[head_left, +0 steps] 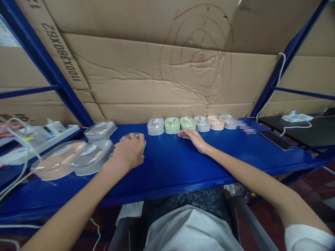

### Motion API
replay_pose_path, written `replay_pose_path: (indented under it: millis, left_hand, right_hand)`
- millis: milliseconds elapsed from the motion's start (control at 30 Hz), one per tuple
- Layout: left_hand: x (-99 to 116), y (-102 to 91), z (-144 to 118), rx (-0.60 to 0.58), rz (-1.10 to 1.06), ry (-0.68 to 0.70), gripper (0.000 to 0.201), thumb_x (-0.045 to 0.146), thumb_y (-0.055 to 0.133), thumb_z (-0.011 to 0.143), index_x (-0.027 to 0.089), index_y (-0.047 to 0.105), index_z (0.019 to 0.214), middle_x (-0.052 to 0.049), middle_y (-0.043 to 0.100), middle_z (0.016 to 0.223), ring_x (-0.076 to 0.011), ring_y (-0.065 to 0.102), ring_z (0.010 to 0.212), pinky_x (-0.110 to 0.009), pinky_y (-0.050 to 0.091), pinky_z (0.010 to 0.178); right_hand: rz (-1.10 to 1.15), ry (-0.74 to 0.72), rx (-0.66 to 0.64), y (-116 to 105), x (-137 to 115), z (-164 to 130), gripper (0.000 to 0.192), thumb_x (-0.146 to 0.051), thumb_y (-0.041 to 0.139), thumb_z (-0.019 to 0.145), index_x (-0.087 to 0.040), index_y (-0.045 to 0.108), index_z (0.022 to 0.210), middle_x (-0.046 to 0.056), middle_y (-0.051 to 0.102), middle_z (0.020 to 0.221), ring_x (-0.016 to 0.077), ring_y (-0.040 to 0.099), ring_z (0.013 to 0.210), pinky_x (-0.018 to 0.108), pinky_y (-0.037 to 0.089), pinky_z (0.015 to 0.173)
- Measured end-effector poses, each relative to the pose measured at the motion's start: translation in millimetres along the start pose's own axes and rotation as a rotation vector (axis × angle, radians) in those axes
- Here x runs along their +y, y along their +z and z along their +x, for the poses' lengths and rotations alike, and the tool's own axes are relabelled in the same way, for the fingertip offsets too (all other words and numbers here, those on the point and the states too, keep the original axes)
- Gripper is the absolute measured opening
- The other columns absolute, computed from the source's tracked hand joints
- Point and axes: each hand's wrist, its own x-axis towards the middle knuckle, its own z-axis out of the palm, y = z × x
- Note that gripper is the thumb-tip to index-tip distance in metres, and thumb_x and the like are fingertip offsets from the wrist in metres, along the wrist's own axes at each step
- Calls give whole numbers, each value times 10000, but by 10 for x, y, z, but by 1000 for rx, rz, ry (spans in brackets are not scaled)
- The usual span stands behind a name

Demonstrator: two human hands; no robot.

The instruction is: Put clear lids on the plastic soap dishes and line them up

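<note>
Head view: the left hand [129,150] is curled over a grey case [136,136] mid-shelf, covering most of it. The right hand [195,138] lies flat and open, fingertips touching the green case [187,123] in the row along the blue shelf's [170,167] back edge.

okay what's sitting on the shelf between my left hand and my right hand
Nothing: in the head view, bare blue metal shelf separates the left hand, closed over a small grey plastic case, from the right hand, resting flat beside the light green plastic case.
</note>
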Motion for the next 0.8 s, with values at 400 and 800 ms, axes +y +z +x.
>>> replay_pose_path:
  millis: [400,800]
  left_hand:
    - [-392,193,803,-153,-142,19,734,216,767,775,31,556,1453,-349,657,1371,-486,650,1303,-509,554,1024]
    - [-463,288,1391,-163,-193,78,818,105,687,710,93,488,1503,-312,615,1460,-417,653,1324,-433,566,993]
  right_hand:
    - [-40,1,-31,-9,3,-3,496,-702,681,912,-229,826,948,96,825,1083,279,725,1142,513,457,1164]
    - [-72,1,-27,2,-5,-4,545,-750,680,885,-229,832,935,93,828,1063,283,723,1148,502,458,1169]
